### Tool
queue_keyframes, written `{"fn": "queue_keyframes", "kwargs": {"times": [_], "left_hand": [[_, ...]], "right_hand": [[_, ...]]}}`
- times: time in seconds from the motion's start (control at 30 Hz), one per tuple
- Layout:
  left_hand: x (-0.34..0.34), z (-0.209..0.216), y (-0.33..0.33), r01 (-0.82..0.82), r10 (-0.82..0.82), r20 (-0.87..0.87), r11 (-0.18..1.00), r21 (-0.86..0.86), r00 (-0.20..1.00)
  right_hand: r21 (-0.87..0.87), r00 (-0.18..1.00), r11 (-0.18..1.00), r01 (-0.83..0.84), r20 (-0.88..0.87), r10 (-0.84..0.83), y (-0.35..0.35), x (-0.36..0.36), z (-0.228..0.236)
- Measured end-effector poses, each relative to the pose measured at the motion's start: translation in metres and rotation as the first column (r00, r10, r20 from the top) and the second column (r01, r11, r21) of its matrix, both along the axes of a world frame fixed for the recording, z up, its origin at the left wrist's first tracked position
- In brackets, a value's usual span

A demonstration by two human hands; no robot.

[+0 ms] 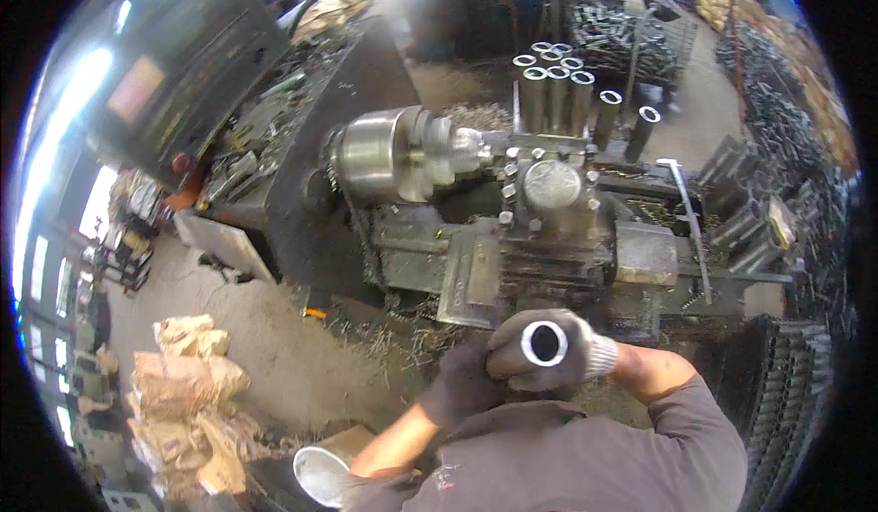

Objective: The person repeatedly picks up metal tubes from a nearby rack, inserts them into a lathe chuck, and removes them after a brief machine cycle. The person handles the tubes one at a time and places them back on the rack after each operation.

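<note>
Close to my chest, my right hand [512,347], in a grey glove, has its fingers wrapped around a metal tube. The bright ring end of the tube [533,357] points up, and its bore looks dark. My left hand [462,384], in a dark glove, sits right beside the right one; its fingers are hidden and blurred. In front of both hands stands a lathe, its round chuck [375,155] smeared as if spinning. The bolted tool post [553,183] is to the right of the chuck.
Several metal tubes [558,101] stand upright behind the tool post. A caliper [690,224] lies on the lathe's right side. Stacked tubes [750,229] fill the right. Paper sacks [178,375] lie on the left floor, with a white bucket [320,475] nearer me. Metal shavings litter the floor.
</note>
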State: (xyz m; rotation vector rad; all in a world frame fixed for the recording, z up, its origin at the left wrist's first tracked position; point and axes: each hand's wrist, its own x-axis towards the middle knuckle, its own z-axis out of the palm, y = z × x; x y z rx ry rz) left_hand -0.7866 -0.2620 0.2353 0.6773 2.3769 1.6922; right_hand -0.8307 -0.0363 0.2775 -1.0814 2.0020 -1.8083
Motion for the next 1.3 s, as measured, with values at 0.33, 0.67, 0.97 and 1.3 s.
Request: {"fn": "queue_keyframes", "kwargs": {"times": [0.33,0.67,0.97,1.3], "left_hand": [[0.306,-0.282,-0.132,-0.148,0.805,0.363,0.477,-0.866,0.470],[0.598,-0.189,-0.094,-0.878,0.928,0.105,-0.295,-0.376,-0.357],[0.676,-0.142,-0.057,-0.715,0.798,-0.255,-0.603,-0.355,-0.546],[0.740,-0.370,0.209,0.162,0.018,-0.241,-0.690,-0.705,-0.970]], "right_hand": [[0.205,0.996,0.976,-0.079,0.049,0.070,-0.065,0.051,-0.105],[0.485,0.797,0.684,-0.545,0.045,0.603,-0.290,0.272,-0.141],[-0.026,0.130,0.180,-0.983,0.597,0.792,-0.401,0.540,-0.140],[0.289,-0.436,-0.341,-0.894,-0.390,0.811,-0.513,0.749,-0.088]]}}
